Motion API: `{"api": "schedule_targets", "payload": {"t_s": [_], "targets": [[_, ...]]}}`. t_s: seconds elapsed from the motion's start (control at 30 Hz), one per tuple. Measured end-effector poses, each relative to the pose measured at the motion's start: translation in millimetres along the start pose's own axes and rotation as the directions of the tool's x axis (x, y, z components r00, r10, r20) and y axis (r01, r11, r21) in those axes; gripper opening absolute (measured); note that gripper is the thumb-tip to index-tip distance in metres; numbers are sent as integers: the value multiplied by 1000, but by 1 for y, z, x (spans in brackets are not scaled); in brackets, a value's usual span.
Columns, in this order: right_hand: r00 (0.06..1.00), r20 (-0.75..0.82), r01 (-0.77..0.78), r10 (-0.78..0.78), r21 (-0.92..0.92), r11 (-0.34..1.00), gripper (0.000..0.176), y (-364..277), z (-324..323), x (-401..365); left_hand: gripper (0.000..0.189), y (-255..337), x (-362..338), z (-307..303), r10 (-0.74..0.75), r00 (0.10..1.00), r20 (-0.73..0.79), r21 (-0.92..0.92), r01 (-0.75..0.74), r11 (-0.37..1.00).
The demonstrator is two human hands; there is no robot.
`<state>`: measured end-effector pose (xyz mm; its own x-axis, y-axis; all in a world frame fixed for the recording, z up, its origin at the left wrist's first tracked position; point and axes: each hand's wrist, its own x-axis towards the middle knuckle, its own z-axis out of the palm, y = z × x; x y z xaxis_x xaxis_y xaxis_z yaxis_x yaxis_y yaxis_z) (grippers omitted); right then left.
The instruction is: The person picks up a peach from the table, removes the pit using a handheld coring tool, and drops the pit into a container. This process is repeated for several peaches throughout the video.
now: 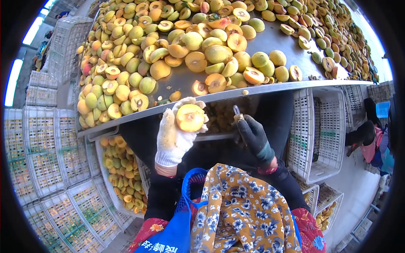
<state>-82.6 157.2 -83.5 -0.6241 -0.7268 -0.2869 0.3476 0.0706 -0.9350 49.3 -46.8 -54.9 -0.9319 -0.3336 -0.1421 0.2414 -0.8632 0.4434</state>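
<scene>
My left hand (pixel 172 139), in a white knit glove, is closed round a peach half (pixel 190 118) with its yellow cut face turned up to me. Over my lap to the right, my right hand (pixel 255 139) wears a dark glove with its fingers wrapped round a small tool (pixel 237 111). A shiny, looped metal tip points up from that fist; the rest of the tool is mostly hidden. Both hands are just below the metal table's front edge (pixel 202 100). Many halved peaches (pixel 196 62) lie on the table, several showing brown pits or hollows.
A crate of peach halves (pixel 126 173) stands at my lower left. White plastic crates (pixel 46 147) are stacked farther left, and another crate (pixel 325 135) stands at my right. Beyond it, part of another person (pixel 365 133) shows at the right.
</scene>
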Motion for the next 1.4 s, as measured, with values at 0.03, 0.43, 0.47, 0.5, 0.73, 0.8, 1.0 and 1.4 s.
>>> {"api": "schedule_targets", "payload": {"t_s": [0.03, 0.43, 0.47, 0.5, 0.73, 0.8, 1.0, 1.4], "targets": [[945, 101, 327, -311, -333, 885, 22, -10, 2, -4, 63, -6, -3, 0, -16, 999, -46, -1, 16, 1000], [908, 296, 404, -298, -809, 426, 23, -21, 46, -34, 41, -43, -31, 11, 257, 958, -125, 687, -103, 719], [910, 307, 404, -280, -810, 425, 23, -20, 46, -33, 41, -42, -33, 15, 238, 961, -140, 681, -81, 728], [912, 318, 404, -261, -811, 424, 23, -18, 45, -33, 41, -42, -34, 17, 219, 963, -155, 674, -58, 736], [947, 320, 218, -32, -566, 795, 26, -25, 46, -32, 37, -55, -33, 12, 321, 936, -145, 801, -79, 594], [948, 317, 171, -19, -459, 872, 30, -30, 45, -32, 32, -58, -33, 21, 360, 921, -147, 808, -98, 581], [940, 342, 189, -16, -479, 857, 36, -21, 38, -29, 24, -67, -33, 20, 447, 887, -112, 958, -23, 286], [792, 452, 538, -411, -198, 819, 30, 2, 30, -29, 23, -71, -33, 31, 446, 895, -7, 974, -96, 207]]}}
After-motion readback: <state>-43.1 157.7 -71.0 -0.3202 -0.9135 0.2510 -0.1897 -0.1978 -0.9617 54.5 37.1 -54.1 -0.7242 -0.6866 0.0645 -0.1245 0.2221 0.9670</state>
